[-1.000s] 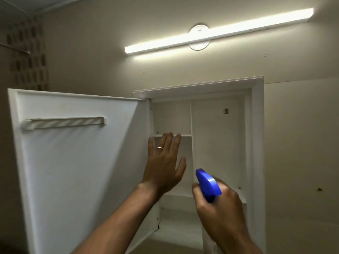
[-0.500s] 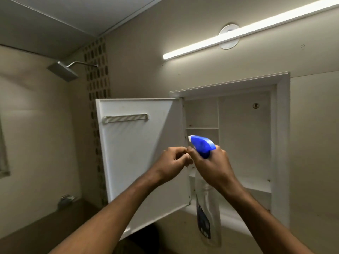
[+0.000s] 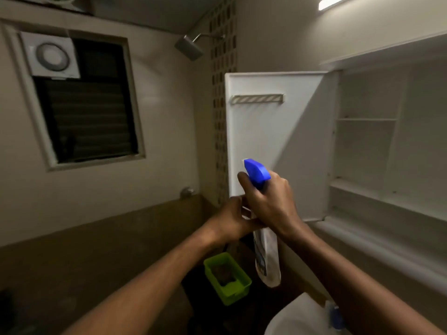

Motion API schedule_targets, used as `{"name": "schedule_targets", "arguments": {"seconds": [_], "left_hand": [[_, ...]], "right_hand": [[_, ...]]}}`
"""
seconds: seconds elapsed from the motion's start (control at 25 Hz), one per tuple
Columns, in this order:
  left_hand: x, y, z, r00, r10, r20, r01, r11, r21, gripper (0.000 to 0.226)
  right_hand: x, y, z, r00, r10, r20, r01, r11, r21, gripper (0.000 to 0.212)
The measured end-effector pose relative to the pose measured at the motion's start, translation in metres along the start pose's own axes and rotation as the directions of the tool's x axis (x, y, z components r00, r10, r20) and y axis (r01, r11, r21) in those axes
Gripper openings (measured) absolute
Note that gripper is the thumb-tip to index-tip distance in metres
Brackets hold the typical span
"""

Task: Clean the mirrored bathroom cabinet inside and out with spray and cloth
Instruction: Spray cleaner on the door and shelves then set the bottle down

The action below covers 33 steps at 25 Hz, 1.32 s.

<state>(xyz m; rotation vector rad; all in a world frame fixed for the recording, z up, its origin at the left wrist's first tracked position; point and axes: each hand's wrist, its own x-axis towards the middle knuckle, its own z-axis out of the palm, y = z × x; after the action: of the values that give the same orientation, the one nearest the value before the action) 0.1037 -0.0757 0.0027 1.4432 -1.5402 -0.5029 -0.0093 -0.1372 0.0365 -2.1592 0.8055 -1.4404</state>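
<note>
Right hand [image 3: 268, 201] gripped the neck of the clear plastic spray bottle with blue trigger head [image 3: 257, 172], nozzle toward the open white cabinet door [image 3: 273, 134]. Left hand [image 3: 232, 220], fingers curled, pinched that door's lower corner. White shelved cabinet interior [image 3: 377, 146] stood right; green plastic basket [image 3: 227, 278] below.

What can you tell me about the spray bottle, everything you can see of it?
The spray bottle has a bright blue trigger head and a clear plastic body with a dark label. It hangs roughly upright before the open cabinet door. The right hand grips its neck; the left hand touches it just below.
</note>
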Motion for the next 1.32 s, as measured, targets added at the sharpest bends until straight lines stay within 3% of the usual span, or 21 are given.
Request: {"name": "schedule_targets", "arguments": {"seconds": [0.08, 0.2, 0.32, 0.4, 0.48, 0.56, 0.64, 0.76, 0.92, 1.08, 1.32], "left_hand": [[-0.014, -0.02, -0.017, 0.998, -0.028, -0.063, 0.028, 1.0, -0.007, 0.039], [-0.036, -0.053, -0.046, 0.988, -0.079, -0.133, 0.092, 0.991, 0.092, 0.059], [-0.059, -0.095, -0.076, 0.981, -0.168, -0.094, 0.181, 0.97, 0.163, 0.058], [-0.072, -0.12, -0.091, 0.968, -0.25, -0.017, 0.248, 0.948, 0.198, 0.044], [-0.075, -0.149, -0.102, 0.95, -0.308, 0.057, 0.291, 0.935, 0.202, 0.042], [-0.068, -0.182, -0.11, 0.936, -0.341, 0.087, 0.321, 0.928, 0.192, 0.043], [-0.056, -0.218, -0.113, 0.94, -0.337, 0.049, 0.322, 0.926, 0.198, 0.042], [-0.025, -0.278, -0.116, 0.926, -0.374, 0.048, 0.364, 0.919, 0.151, 0.043], [0.019, -0.359, -0.115, 0.878, -0.47, 0.096, 0.424, 0.853, 0.305, 0.028], [0.055, -0.416, -0.104, 0.877, -0.469, 0.109, 0.432, 0.866, 0.25, 0.013], [0.104, -0.476, -0.051, 0.892, -0.413, 0.185, 0.389, 0.908, 0.157, 0.037]], "right_hand": [[-0.006, -0.006, 0.024, 0.996, 0.002, 0.085, -0.001, 1.0, -0.013, 0.044], [-0.012, -0.012, 0.06, 0.941, -0.033, 0.337, 0.032, 0.999, 0.009, 0.036], [-0.016, -0.013, 0.095, 0.792, -0.042, 0.609, -0.021, 0.995, 0.096, 0.026], [-0.02, -0.007, 0.119, 0.674, 0.013, 0.738, -0.163, 0.978, 0.131, 0.037], [-0.027, 0.001, 0.15, 0.61, 0.102, 0.786, -0.294, 0.95, 0.105, 0.051], [-0.034, 0.011, 0.184, 0.633, 0.175, 0.755, -0.321, 0.946, 0.05, 0.044], [-0.038, 0.022, 0.22, 0.716, 0.236, 0.657, -0.264, 0.963, -0.058, 0.027], [-0.033, 0.043, 0.274, 0.796, 0.336, 0.504, -0.249, 0.94, -0.234, 0.024], [-0.015, 0.086, 0.338, 0.744, 0.505, 0.437, -0.308, 0.84, -0.446, 0.027], [-0.003, 0.137, 0.378, 0.696, 0.629, 0.347, -0.423, 0.749, -0.509, 0.033], [0.01, 0.224, 0.401, 0.578, 0.803, 0.143, -0.67, 0.567, -0.479, 0.037]]}}
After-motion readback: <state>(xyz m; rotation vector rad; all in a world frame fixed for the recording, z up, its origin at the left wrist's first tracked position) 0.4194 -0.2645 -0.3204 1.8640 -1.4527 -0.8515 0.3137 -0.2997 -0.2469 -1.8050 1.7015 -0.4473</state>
